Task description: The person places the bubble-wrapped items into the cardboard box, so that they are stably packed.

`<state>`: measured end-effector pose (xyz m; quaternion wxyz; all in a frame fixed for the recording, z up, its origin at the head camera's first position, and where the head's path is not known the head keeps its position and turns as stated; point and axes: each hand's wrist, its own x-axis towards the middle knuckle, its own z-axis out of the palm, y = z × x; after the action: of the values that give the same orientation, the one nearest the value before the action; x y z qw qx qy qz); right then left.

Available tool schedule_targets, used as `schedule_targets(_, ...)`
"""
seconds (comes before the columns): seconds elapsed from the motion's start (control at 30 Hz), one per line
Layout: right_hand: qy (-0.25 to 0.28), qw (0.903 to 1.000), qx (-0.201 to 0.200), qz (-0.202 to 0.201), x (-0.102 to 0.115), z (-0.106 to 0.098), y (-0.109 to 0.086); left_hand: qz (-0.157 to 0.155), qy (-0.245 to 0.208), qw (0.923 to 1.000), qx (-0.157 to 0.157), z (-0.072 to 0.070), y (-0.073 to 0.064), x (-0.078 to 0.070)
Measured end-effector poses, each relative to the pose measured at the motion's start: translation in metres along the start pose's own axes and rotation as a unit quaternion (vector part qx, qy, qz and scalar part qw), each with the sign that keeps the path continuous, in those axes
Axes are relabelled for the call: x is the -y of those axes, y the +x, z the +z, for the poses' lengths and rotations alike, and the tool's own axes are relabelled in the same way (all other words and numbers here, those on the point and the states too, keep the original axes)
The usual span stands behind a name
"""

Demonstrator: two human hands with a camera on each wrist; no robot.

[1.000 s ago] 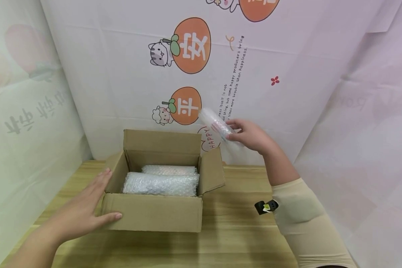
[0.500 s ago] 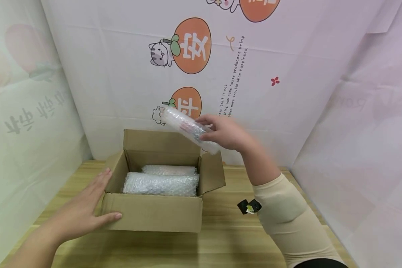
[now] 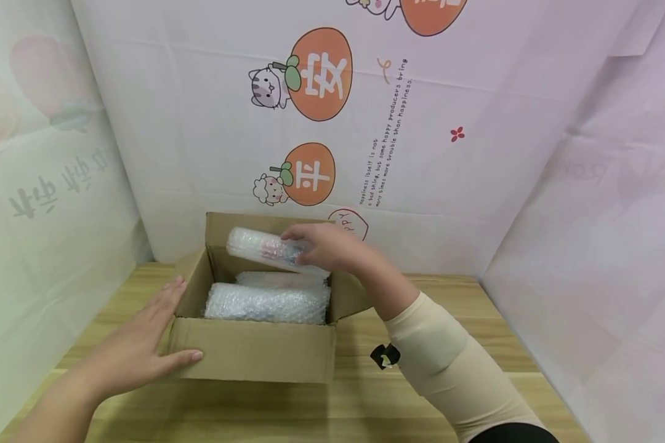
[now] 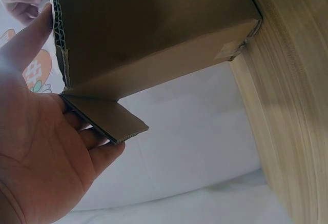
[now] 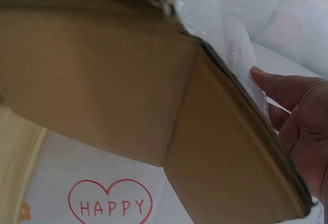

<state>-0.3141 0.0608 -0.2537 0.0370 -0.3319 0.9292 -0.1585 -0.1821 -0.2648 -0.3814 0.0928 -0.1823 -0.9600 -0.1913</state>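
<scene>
An opened cardboard box (image 3: pixel 255 352) stands on the table with its flaps folded out. Inside lie two bubble-wrapped rolls, a thick front one (image 3: pixel 266 303) and another behind it (image 3: pixel 277 280). My right hand (image 3: pixel 335 247) pinches a third bubble-wrapped roll (image 3: pixel 252 244), with pink and blue showing through, slightly tilted over the box's back part. Against the box's left side rests my left hand (image 3: pixel 133 351), its fingers extended along the left flap (image 4: pixel 110 116) and thumb on the front flap. In the right wrist view, the box's flap (image 5: pixel 230 147) partly hides the right hand and its roll.
The wooden table (image 3: pixel 432 369) extends right of and in front of the box. A white printed cloth (image 3: pixel 476 203) rises behind the box, with more cloth at both sides. The box's right flap (image 3: pixel 350 296) sticks outward beneath the right forearm.
My right hand has carried the bubble-wrapped roll leftward and down from the right, to above the box. The roll now lies closer to level. My left hand has stayed at the box.
</scene>
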Motion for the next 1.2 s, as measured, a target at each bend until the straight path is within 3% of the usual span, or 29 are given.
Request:
schedule_targets(0.27, -0.032, 0.9975, 0.062, -0.01, -0.008, 0.027, 0.007, 0.0, 0.006, 1.0, 0.002, 0.0, 0.002, -0.004)
schedule_targets(0.5, -0.037, 0.9964, 0.074, -0.019, -0.014, 0.039, 0.007, 0.0, 0.0, 1.0, 0.002, 0.0, 0.001, -0.004)
schedule_targets(1.0, -0.007, 0.997, 0.073, -0.022, -0.027, 0.041, 0.001, 0.01, -0.01, 0.9998, 0.01, -0.001, 0.007, -0.001)
schedule_targets(1.1, 0.016, 0.9982, 0.053, -0.023, -0.029, 0.036, -0.004, 0.017, -0.025, 0.9995, 0.009, -0.004, 0.008, -0.001)
schedule_targets(1.2, 0.037, 0.999, 0.007, -0.023, -0.031, 0.027, -0.015, 0.013, -0.039, 0.9991, 0.009, -0.007, 0.009, -0.001)
